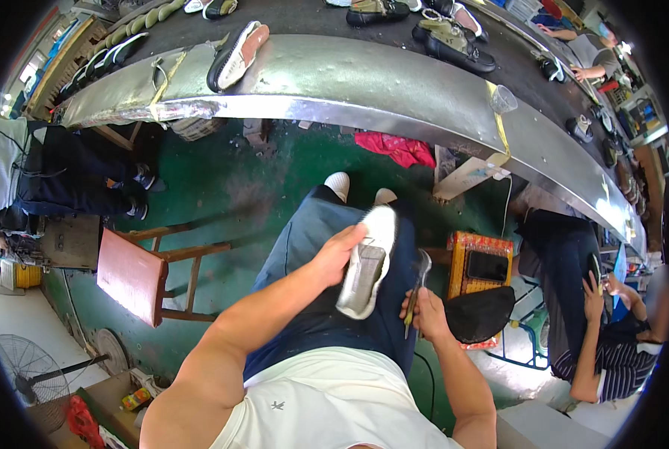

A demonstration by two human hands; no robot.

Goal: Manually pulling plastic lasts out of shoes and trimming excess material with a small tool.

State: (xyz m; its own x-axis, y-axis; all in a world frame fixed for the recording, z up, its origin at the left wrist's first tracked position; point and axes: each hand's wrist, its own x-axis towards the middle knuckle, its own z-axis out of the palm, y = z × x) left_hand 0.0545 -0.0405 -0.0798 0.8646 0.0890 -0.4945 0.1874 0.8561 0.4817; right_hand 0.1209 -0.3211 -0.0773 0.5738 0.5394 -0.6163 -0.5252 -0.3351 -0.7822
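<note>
My left hand [339, 254] is closed round the side of a white shoe [384, 228], held over my lap. The shoe's toe points away from me. A long grey area framed in white shows along its middle and heel; I cannot tell whether it is the lining or the underside. To the right, my right hand [429, 314] grips a hand tool [423, 268] with a curved metal head pointing away from me. A thin yellowish handle end sticks out below the fingers. Tool and shoe are apart.
A metal-edged conveyor bench [312, 71] carrying several shoes [237, 56] curves ahead. A stool [132, 273] stands left; a phone [488, 265] lies on an orange-patterned seat at right. Co-workers sit or stand on both sides. A fan [31, 374] is at lower left; red cloth [394, 147] lies under the bench.
</note>
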